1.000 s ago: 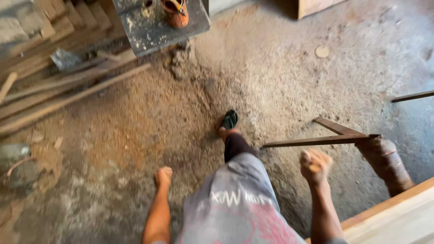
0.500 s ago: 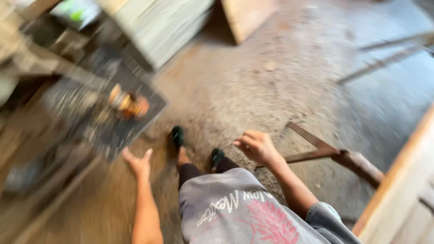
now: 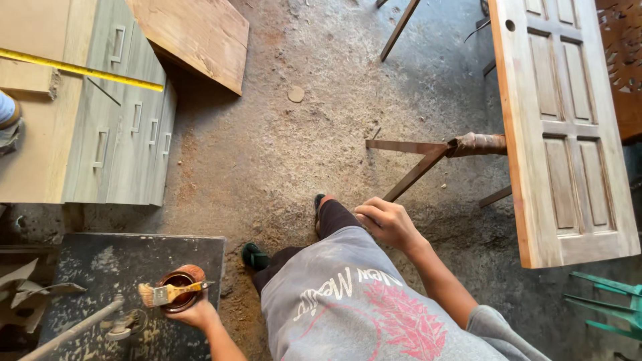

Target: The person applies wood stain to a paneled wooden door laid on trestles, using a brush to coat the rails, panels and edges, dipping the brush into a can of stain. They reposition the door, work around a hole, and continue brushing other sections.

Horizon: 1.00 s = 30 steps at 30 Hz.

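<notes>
Head view: my left hand (image 3: 194,313) grips a small brown tin (image 3: 179,289) with a paintbrush (image 3: 170,292) lying across it, over the dark table (image 3: 100,267). My right hand (image 3: 388,224) hangs empty, fingers loosely curled.

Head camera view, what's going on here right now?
A person stands on a sawdust-strewn floor in a woodworking space. The left hand grips a small brown tin with a paintbrush lying across its rim, over a dark, paint-spattered table. The right hand hangs loosely curled and holds nothing. An unfinished panelled wooden door lies flat on a metal stand to the right; a grey cabinet lies to the left.
</notes>
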Tool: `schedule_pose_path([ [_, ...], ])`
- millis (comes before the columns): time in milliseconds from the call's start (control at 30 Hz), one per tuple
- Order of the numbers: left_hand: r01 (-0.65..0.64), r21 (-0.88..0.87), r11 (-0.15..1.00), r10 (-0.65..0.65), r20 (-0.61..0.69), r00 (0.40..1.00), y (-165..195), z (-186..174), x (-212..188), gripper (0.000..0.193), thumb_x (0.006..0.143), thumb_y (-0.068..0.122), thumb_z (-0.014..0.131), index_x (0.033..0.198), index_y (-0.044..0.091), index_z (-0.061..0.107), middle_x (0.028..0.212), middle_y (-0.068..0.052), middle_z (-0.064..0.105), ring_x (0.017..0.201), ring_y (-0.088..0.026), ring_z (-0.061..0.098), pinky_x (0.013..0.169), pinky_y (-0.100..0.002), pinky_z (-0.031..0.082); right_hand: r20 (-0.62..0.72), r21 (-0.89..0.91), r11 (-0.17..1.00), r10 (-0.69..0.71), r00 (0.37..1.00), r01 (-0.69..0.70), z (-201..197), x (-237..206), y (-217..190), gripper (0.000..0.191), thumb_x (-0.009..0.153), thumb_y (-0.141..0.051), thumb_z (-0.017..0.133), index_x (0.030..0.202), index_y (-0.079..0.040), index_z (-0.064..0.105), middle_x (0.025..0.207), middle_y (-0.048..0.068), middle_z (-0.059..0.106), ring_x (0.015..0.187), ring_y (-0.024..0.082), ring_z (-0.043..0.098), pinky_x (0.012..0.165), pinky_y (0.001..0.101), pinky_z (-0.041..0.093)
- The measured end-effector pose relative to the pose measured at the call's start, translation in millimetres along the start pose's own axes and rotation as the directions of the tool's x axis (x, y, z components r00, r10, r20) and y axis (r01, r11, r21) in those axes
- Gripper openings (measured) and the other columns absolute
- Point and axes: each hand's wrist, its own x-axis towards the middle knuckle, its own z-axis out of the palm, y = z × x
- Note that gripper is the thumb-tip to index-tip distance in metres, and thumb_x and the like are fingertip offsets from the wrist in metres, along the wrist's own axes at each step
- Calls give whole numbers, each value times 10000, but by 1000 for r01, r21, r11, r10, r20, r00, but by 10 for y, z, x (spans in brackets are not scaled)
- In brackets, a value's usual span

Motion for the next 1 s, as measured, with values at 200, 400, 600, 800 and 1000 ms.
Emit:
schedule_pose_path([
  [200,180,-314,932,-148,123,981,-265,15,168,1323,721,143,925,1707,141,43,1728,-183,240,1577,-368,350,1156,-544,421,150,-2,995,-100,983,102,239,305,-242,115,925,-129,738,1025,-82,707,967,78,701,818,292,714,691,385,580],
  [400,-57,-47,997,61,95,994,-411,-99,282,1410,717,137,1011,1693,106,-5,1716,-236,270,1572,-433,334,1262,-558,279,170,-6,990,-141,975,144,386,448,-441,126,923,-127,734,1038,-86,704,985,81,704,826,285,715,692,384,579],
  [600,64,-54,997,-58,99,993,-393,-109,333,1342,690,220,1003,1678,64,108,1678,-247,348,1544,-427,387,1281,-540,304,183,-12,987,-153,971,158,460,465,-506,141,919,-132,736,1049,-84,704,994,88,703,845,298,712,706,397,579],
  [800,81,78,994,-94,174,980,-367,-131,315,1369,653,229,1012,1677,77,116,1644,-237,385,1509,-433,395,1274,-572,278,182,-13,988,-146,972,151,503,483,-529,154,920,-140,737,1061,-90,699,1029,86,703,857,297,714,711,396,580],
  [1000,15,-84,996,5,235,972,-331,-100,112,1311,623,186,975,1650,91,166,1607,-238,395,1498,-429,397,1255,-566,295,180,15,991,-136,974,136,543,514,-515,151,925,-146,740,1059,-90,698,1036,80,704,852,295,716,709,394,582],
])
